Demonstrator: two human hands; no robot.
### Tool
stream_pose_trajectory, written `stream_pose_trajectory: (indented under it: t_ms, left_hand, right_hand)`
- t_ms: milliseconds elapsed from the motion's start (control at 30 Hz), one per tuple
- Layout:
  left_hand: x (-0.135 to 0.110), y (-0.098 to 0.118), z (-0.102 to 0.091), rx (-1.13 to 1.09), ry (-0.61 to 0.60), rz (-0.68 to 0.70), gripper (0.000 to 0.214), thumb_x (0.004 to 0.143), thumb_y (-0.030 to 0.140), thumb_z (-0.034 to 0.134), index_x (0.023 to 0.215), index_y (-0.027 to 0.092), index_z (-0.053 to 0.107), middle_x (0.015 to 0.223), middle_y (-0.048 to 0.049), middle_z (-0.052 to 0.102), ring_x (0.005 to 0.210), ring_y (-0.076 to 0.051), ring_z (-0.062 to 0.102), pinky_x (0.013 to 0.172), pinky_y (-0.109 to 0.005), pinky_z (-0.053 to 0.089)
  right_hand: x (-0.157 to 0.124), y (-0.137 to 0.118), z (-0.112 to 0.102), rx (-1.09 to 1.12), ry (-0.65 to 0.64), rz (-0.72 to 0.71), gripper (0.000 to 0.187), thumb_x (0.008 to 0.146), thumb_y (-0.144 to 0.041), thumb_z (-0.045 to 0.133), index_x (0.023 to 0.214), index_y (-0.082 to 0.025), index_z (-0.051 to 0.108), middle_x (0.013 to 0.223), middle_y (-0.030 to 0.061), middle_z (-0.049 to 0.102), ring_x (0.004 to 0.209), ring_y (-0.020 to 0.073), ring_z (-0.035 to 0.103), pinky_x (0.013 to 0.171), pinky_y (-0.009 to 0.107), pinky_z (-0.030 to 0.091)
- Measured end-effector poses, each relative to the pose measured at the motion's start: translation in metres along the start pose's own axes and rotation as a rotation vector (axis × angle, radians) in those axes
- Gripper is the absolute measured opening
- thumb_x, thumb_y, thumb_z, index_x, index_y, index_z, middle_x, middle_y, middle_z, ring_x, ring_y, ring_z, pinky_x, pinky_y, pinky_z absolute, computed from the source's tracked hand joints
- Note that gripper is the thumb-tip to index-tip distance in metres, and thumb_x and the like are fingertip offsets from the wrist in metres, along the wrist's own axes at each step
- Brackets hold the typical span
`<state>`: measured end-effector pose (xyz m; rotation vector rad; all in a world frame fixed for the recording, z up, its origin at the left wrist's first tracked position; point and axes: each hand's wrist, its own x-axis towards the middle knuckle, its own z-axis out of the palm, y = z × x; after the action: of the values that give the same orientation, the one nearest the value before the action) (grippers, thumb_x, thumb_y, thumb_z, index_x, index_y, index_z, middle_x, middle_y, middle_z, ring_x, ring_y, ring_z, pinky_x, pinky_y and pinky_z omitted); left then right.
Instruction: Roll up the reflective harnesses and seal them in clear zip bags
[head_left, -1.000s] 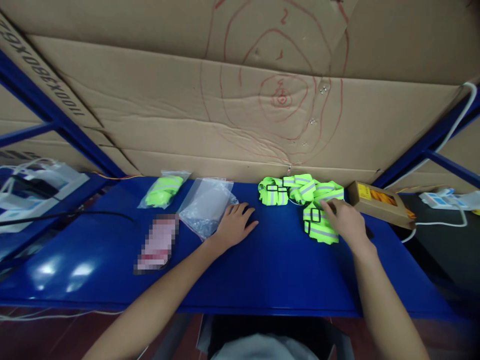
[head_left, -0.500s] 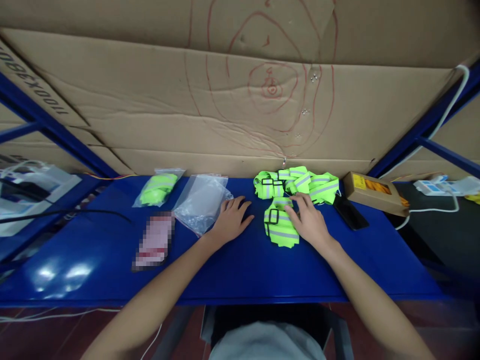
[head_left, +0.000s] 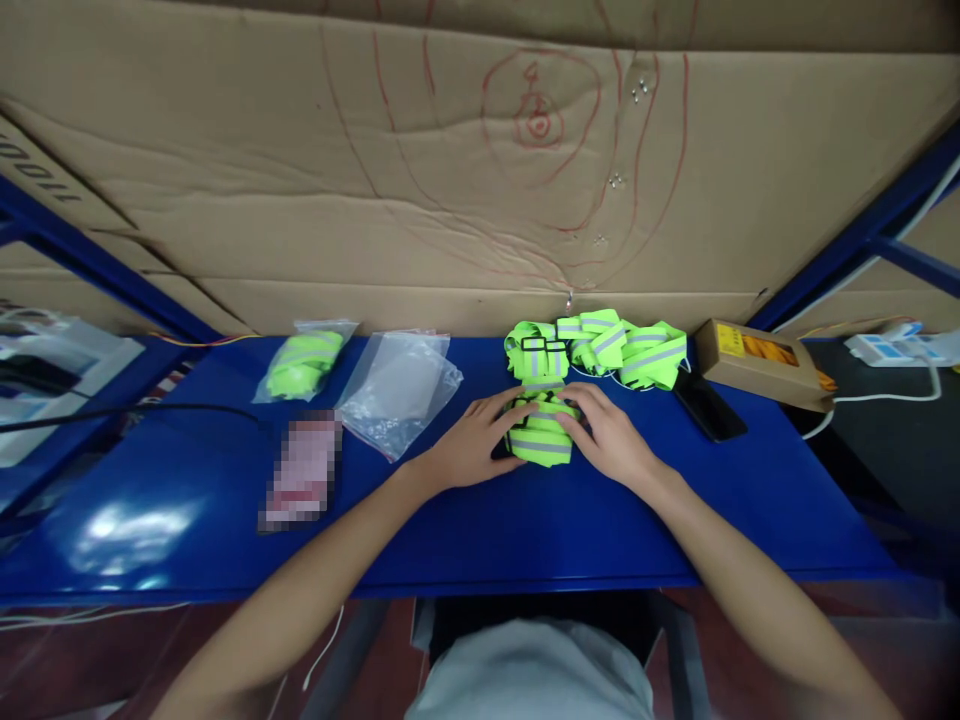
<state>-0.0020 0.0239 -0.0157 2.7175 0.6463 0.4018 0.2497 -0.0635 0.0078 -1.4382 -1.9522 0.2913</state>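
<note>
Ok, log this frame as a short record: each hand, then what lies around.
Left hand: touches the near yellow-green strap bundle, at its left
Right hand: touches the same bundle, at its right
Behind: more strap bundles
Left of hands: clear plastic bags, bagged bundle, pixelated item
Right of hands: black slab, cardboard box
Surface: blue table

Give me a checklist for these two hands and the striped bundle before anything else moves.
1. Left hand at the neon-yellow, grey-striped fabric strap bundle: ok, at its left side.
2. Right hand at the same bundle: ok, at its right side.
3. Bundle in full view: not ok, fingers cover part of it.
4. Firm grip on the bundle: cannot tell.
5. Clear, flat plastic bags apart from the left hand: ok.
6. Black, flat rectangular slab apart from the right hand: ok.
</note>
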Motion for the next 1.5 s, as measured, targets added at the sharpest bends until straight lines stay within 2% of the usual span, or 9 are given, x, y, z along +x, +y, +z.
stream_pose_trajectory:
  t_ms: [133, 233, 333, 467, 700, 867, 1233, 1367, 1500]
  left_hand:
    - [-0.001, 0.001, -0.004, 0.093, 0.104, -0.015, 0.089, 0.085, 0.03, 0.074, 0.163, 0.022, 0.033, 0.173, -0.02, 0.022, 0.16, -0.04, 0.025, 0.128, -0.059, 0.025]
    - [-0.001, 0.006, -0.005, 0.059, 0.034, 0.065, 0.103, 0.082, 0.045, 0.08, 0.167, 0.024, 0.024, 0.172, -0.0195, 0.028, 0.159, -0.041, 0.027, 0.129, -0.063, 0.017]
    - [0.0, 0.009, -0.006, -0.045, -0.037, 0.05, 0.118, 0.074, 0.06, 0.085, 0.168, 0.024, 0.023, 0.164, -0.0202, 0.041, 0.152, -0.043, 0.037, 0.126, -0.064, 0.022]
    - [0.002, 0.013, -0.007, -0.229, 0.016, -0.037, 0.114, 0.072, 0.047, 0.088, 0.166, 0.025, 0.027, 0.163, -0.0179, 0.044, 0.151, -0.042, 0.038, 0.126, -0.06, 0.028]
    - [0.003, 0.02, -0.007, -1.2, 0.123, -0.245, 0.101, 0.076, 0.055, 0.083, 0.16, 0.021, 0.038, 0.159, -0.0153, 0.052, 0.144, -0.037, 0.053, 0.118, -0.048, 0.044]
    - [0.005, 0.02, 0.002, -1.681, 0.027, -0.583, 0.072, 0.085, 0.067, 0.067, 0.137, 0.018, 0.065, 0.133, -0.0132, 0.073, 0.129, -0.036, 0.066, 0.107, -0.047, 0.054]
    - [-0.001, 0.02, 0.008, -1.679, -0.144, -0.427, 0.095, 0.071, 0.095, 0.061, 0.133, 0.023, 0.068, 0.137, -0.0136, 0.072, 0.133, -0.036, 0.064, 0.111, -0.048, 0.051]
    - [-0.001, 0.021, 0.004, -1.622, -0.184, -0.379, 0.077, 0.075, 0.062, 0.087, 0.136, 0.019, 0.066, 0.128, -0.0163, 0.076, 0.119, -0.034, 0.072, 0.103, -0.045, 0.055]
    - [0.0, 0.026, -0.005, -1.559, -0.294, -0.382, 0.05, 0.08, 0.035, 0.086, 0.123, 0.015, 0.072, 0.118, -0.0162, 0.079, 0.111, -0.031, 0.075, 0.095, -0.04, 0.059]
  right_hand:
    - [0.0, 0.0, 0.005, 0.134, -0.007, 0.022, 0.034, 0.108, -0.042, 0.048, 0.135, -0.023, 0.059, 0.135, 0.0151, 0.064, 0.12, 0.0273, 0.067, 0.101, 0.046, 0.059]
    - [0.0, -0.002, 0.009, 0.431, -0.022, 0.145, 0.032, 0.106, -0.046, 0.051, 0.128, -0.023, 0.06, 0.128, 0.0118, 0.068, 0.113, 0.0244, 0.07, 0.098, 0.046, 0.062]
    - [0.001, -0.007, 0.012, 0.811, -0.08, 0.309, 0.032, 0.102, -0.05, 0.059, 0.121, -0.025, 0.061, 0.123, 0.0071, 0.071, 0.112, 0.0213, 0.071, 0.099, 0.045, 0.063]
    - [0.002, -0.011, 0.014, 0.947, -0.072, 0.372, 0.034, 0.096, -0.05, 0.07, 0.119, -0.025, 0.063, 0.127, 0.006, 0.071, 0.123, 0.0217, 0.068, 0.11, 0.046, 0.057]
    - [-0.003, -0.01, 0.012, 0.537, 0.105, 0.116, 0.039, 0.107, -0.049, 0.049, 0.14, -0.028, 0.054, 0.151, 0.0128, 0.054, 0.142, 0.0275, 0.054, 0.112, 0.05, 0.055]
    - [-0.009, -0.022, 0.008, 0.091, -0.001, -0.135, 0.071, 0.1, -0.047, 0.065, 0.162, -0.033, 0.031, 0.167, 0.0145, 0.034, 0.158, 0.0346, 0.034, 0.125, 0.059, 0.04]
    - [-0.011, -0.022, 0.012, 0.128, -0.069, -0.165, 0.072, 0.106, -0.036, 0.055, 0.168, -0.033, 0.018, 0.168, 0.0127, 0.038, 0.157, 0.032, 0.037, 0.126, 0.058, 0.04]
    - [-0.015, -0.021, 0.011, 0.132, -0.015, -0.07, 0.062, 0.108, -0.04, 0.049, 0.164, -0.029, 0.025, 0.164, 0.0143, 0.044, 0.148, 0.0341, 0.05, 0.116, 0.053, 0.051]
    - [-0.014, -0.019, 0.013, 0.219, 0.167, 0.143, 0.048, 0.108, -0.049, 0.046, 0.148, -0.023, 0.047, 0.14, 0.0133, 0.066, 0.122, 0.0303, 0.068, 0.097, 0.043, 0.059]
